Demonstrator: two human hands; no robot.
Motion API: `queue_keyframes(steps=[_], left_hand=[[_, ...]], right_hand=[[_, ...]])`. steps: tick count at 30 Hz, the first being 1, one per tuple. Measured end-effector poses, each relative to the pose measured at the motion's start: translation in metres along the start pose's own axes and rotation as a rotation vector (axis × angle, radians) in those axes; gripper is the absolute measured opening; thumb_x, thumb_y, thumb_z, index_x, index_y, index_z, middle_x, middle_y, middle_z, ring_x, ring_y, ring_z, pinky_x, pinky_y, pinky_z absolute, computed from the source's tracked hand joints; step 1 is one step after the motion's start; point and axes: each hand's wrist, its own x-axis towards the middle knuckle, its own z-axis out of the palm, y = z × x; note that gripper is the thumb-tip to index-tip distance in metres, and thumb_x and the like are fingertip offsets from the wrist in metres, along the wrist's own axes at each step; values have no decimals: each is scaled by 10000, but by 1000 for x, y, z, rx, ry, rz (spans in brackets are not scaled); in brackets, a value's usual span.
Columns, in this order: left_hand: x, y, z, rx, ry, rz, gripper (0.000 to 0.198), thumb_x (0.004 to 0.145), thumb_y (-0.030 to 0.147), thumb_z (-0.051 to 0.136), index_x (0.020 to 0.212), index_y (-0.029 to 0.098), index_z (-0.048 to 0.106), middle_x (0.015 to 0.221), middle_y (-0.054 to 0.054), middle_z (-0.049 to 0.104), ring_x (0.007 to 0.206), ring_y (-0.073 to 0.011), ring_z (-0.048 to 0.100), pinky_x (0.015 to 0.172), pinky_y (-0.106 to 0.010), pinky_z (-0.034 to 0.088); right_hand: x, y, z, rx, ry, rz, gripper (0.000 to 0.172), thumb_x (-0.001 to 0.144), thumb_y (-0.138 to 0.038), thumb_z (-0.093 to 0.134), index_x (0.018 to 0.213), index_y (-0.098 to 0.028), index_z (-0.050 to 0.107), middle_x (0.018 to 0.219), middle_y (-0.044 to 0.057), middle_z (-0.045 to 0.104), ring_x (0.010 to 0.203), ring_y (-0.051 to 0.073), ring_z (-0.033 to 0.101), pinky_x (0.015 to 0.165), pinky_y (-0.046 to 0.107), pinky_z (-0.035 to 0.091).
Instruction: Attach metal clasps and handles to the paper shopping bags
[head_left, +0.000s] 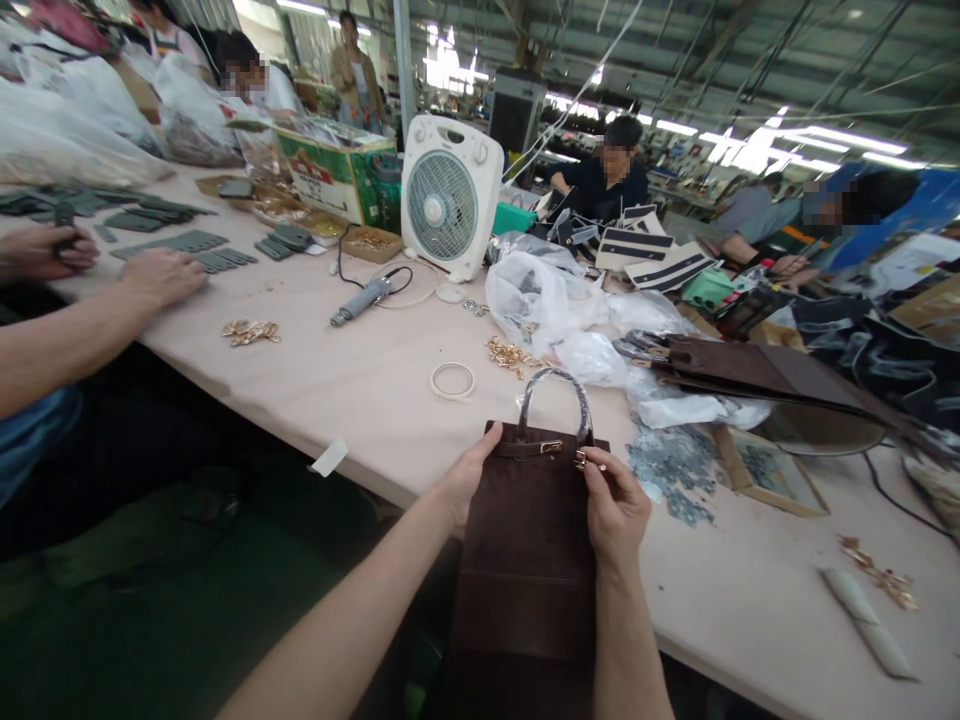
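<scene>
A dark brown handbag [525, 540] with a wrapped loop handle [553, 400] and a gold clasp [552, 447] hangs over the table's near edge. My left hand [466, 476] grips its upper left edge, thumb over the top. My right hand [613, 500] is closed at the bag's upper right corner, fingertips pinching a small gold metal fitting [581, 459] there.
A co-worker's hands [154, 275] rest at left by grey cut pieces [187, 243]. On the table [360, 370] lie gold hardware [251, 331], an electric screwdriver [361, 300], a tape ring [453, 380], a white fan [448, 195], plastic bags [547, 300], more brown bags [750, 370]. Other people sit at the back.
</scene>
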Motion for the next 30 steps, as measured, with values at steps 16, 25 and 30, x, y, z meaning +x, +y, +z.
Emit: queue_keyframes(steps=[16, 25, 30], left_hand=[[19, 0, 10, 594, 549, 500, 377, 756, 432, 891, 984, 144, 805, 972, -69, 800, 920, -248, 733, 839, -327, 567], [15, 2, -2, -148, 203, -15, 355, 923, 423, 670, 1006, 92, 767, 923, -151, 798, 816, -276, 770, 823, -354, 600], [16, 1, -10, -302, 149, -41, 434, 1002, 385, 494, 1103, 51, 753, 958, -170, 802, 882, -295, 779, 894, -384, 592]], right_hand=[[-2, 4, 4, 3, 62, -10, 167, 930, -350, 745, 1018, -211, 774, 1019, 69, 729, 961, 241, 678, 893, 392, 531], [-4, -9, 4, -102, 41, -75, 166, 938, -336, 739, 1031, -206, 786, 1025, 67, 753, 973, 237, 699, 898, 377, 551], [-6, -7, 2, -105, -14, -113, 153, 966, -308, 708, 1066, -214, 777, 1065, 73, 749, 1010, 236, 691, 907, 377, 560]])
